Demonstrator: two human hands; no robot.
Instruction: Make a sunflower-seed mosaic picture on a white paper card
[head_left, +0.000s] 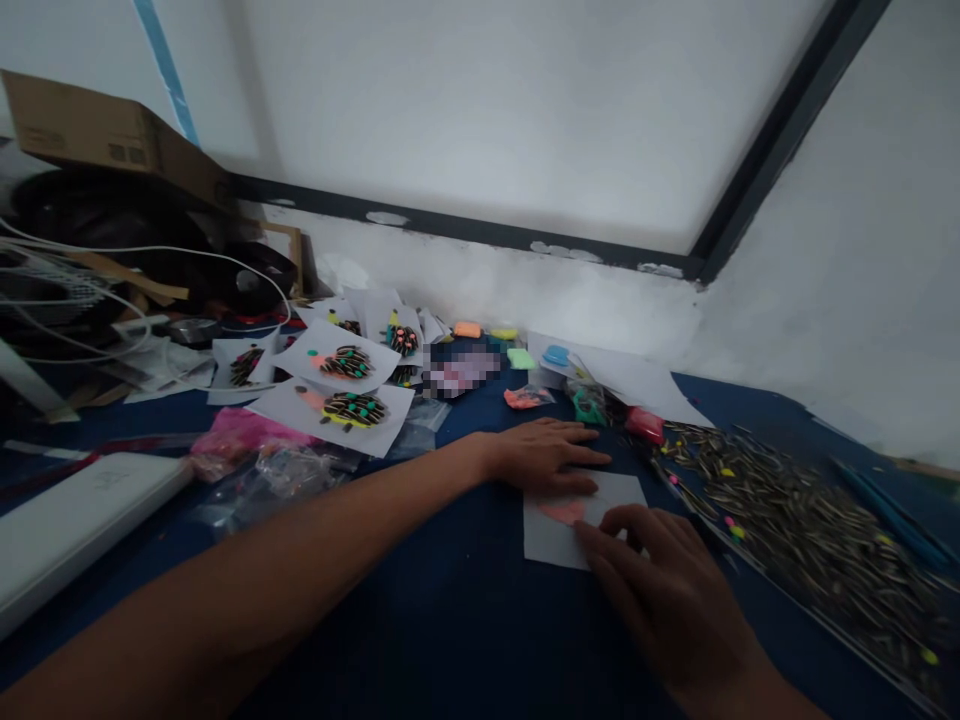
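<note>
A small white sheet of paper (551,548) lies on the blue table with a flattened patch of pink modelling clay (562,511) on it. My left hand (551,455) rests flat, fingers spread, across the sheet's far edge and just beyond the clay. Over the sheet's near right corner is my right hand (671,580), its fingers curled and its thumb and fingertips drawn together at the clay's lower right edge. Those fingers partly cover the contact, so how much clay is between them is hidden.
Striped sunflower seeds (810,510) fill a tray at the right. Finished hedgehog pictures on paper (330,355) lie at the left, near plastic bags (285,470) and a white box (90,520). Coloured clay packs, including a red one (645,424), lie behind my hands.
</note>
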